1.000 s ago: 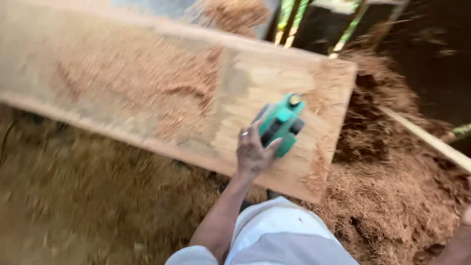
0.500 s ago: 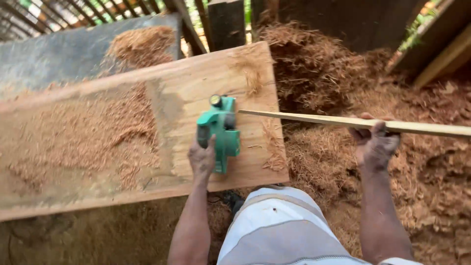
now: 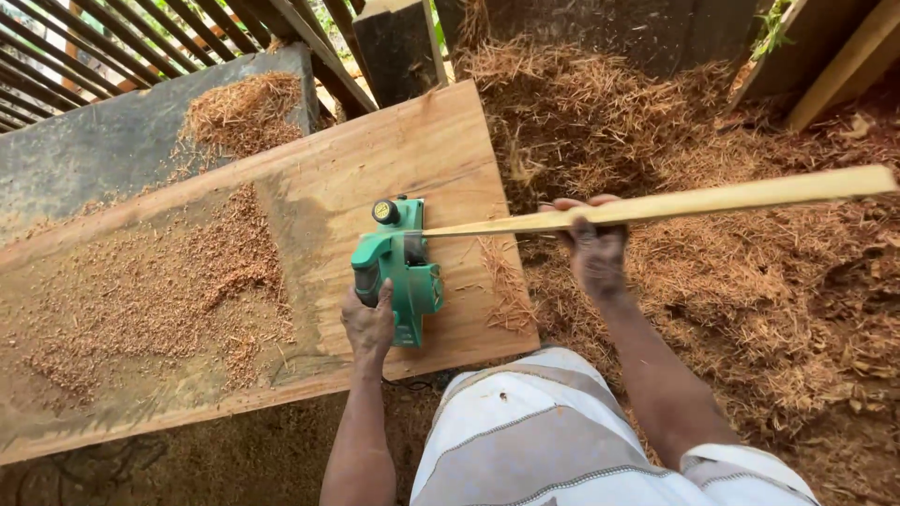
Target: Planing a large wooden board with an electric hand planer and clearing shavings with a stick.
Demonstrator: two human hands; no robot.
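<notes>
**Green planer gripped at the board's near end, thin strip held over it**

The left hand [image 3: 368, 323] is closed around the rear handle of a green electric planer [image 3: 398, 269], which sits flat on a wide wooden board [image 3: 375, 169]. The planer stands close to the board's right end; only a narrow band of bare wood lies between its right side and that end edge, and the board's near long edge runs just below the hand's wrist. To the left of the hand the board stretches far away, its surface covered with a spread of sawdust [image 3: 159, 290], while the patch just ahead of the planer is clean.

The right hand [image 3: 591, 245] is clamped on a long thin wooden strip [image 3: 694, 200], fingers curled over its top. The strip runs nearly level from beyond the right edge of the view, through the hand, to a tapered tip that reaches the planer's upper body. The two hands are well apart, the right one off the board, over a deep heap of wood shavings [image 3: 750, 300].

Beyond the board's far edge stands a dark post [image 3: 398, 42], with slanted slats [image 3: 112, 47] to its left.
</notes>
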